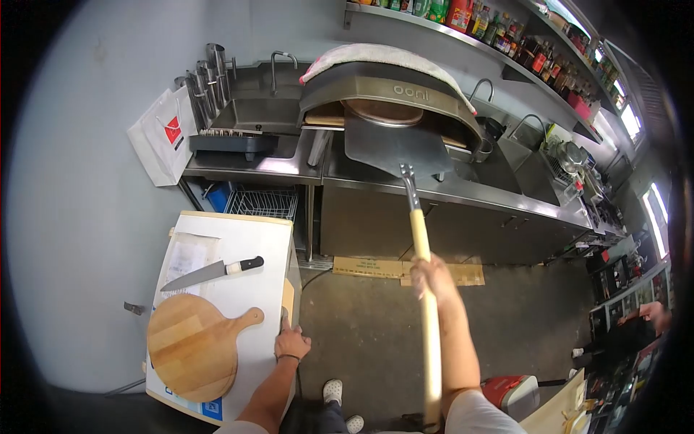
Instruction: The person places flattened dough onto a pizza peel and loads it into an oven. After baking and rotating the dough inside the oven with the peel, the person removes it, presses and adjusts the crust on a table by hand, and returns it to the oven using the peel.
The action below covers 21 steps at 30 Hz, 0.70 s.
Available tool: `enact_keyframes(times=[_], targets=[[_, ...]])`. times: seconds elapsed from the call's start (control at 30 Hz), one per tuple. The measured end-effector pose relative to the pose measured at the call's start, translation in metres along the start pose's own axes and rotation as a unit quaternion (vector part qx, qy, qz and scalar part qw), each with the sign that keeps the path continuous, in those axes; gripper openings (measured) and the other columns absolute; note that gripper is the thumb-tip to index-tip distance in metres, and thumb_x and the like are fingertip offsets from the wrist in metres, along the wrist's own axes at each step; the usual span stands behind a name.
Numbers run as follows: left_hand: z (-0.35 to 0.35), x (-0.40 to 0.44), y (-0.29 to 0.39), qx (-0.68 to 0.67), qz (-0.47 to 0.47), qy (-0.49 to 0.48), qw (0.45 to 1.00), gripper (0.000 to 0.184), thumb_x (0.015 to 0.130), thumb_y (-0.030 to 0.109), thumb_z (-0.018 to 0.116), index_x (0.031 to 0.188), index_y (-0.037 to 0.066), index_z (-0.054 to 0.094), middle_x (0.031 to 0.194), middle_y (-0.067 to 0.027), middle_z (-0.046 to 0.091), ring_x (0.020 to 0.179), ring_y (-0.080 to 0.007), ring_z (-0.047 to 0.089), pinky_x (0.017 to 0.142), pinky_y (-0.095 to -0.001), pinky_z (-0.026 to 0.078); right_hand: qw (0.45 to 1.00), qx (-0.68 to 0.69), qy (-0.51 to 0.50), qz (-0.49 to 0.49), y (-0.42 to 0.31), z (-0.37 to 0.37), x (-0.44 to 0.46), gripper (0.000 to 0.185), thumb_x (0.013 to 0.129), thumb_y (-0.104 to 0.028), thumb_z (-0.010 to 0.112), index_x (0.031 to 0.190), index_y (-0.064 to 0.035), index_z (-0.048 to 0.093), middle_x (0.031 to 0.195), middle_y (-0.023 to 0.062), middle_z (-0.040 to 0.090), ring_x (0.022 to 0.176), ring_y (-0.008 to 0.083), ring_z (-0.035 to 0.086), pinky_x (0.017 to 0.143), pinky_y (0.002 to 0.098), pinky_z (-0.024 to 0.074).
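Note:
My right hand (428, 276) is closed around the pale wooden handle (420, 231) of a pizza peel. The peel's wide metal blade (394, 150) slopes up to the mouth of a dark pizza oven (434, 101). Just inside that mouth, at the blade's far edge, is a round brown-rimmed disc (383, 112); whether the blade touches it I cannot tell. My left hand (291, 343) rests at the right edge of a white-topped cabinet (253, 231), its fingers partly extended along the side. On that top lie a round wooden board with a handle (191, 343) and a large knife (213, 273).
A folded towel (383, 54) covers the oven's top. Steel sinks (260, 116) flank it on the counter. A white paper bag (159, 137) stands beside a black tray (231, 143). Flattened cardboard (369, 267) lies on the floor. Another person (636, 325) is at the far right.

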<state>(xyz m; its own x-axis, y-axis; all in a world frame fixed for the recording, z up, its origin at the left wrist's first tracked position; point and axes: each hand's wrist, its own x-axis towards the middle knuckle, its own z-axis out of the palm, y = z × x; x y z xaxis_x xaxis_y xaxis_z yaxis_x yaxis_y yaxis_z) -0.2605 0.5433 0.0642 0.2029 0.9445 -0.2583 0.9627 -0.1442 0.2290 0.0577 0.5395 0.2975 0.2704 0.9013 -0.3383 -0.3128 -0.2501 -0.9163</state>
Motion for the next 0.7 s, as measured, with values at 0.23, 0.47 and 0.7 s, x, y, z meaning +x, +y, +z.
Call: enact_keyframes(times=[0.23, 0.47, 0.7], targets=[[-0.001, -0.001, -0.003, -0.017, 0.004, -0.009, 1.0, 0.041, 0.071, 0.034, 0.06, 0.102, 0.006, 0.063, 0.134, -0.0213, 0.034, 0.087, -0.0309, 0.063, 0.08, -0.0398, 0.051, 0.979, 0.164, -0.115, 0.031, -0.026, 0.002, 0.068, 0.007, 0.087, -0.014, 0.052, 0.089, -0.01, 0.046, 0.053, -0.0022, 0.042, 0.036, 0.0088, 0.036, 0.031, 0.0222, 0.0288], [-0.001, -0.001, -0.002, -0.011, 0.019, 0.007, 1.0, 0.039, 0.073, 0.034, 0.059, 0.101, 0.007, 0.062, 0.134, -0.0216, 0.035, 0.084, -0.0296, 0.064, 0.079, -0.0403, 0.051, 0.973, 0.212, -0.068, -0.059, 0.03, 0.107, 0.077, 0.01, 0.085, -0.009, 0.051, 0.085, -0.0077, 0.041, 0.056, 0.003, 0.044, 0.038, 0.0136, 0.042, 0.031, 0.0285, 0.0362], [-0.001, 0.001, -0.003, -0.025, 0.001, -0.01, 1.0, 0.045, 0.07, 0.034, 0.061, 0.106, 0.007, 0.062, 0.139, -0.0207, 0.031, 0.093, -0.0303, 0.062, 0.081, -0.0406, 0.051, 0.96, 0.264, -0.004, -0.096, 0.01, 0.213, 0.118, 0.012, 0.085, -0.012, 0.051, 0.085, -0.0075, 0.039, 0.056, 0.0042, 0.042, 0.041, 0.0166, 0.043, 0.036, 0.0321, 0.04]])
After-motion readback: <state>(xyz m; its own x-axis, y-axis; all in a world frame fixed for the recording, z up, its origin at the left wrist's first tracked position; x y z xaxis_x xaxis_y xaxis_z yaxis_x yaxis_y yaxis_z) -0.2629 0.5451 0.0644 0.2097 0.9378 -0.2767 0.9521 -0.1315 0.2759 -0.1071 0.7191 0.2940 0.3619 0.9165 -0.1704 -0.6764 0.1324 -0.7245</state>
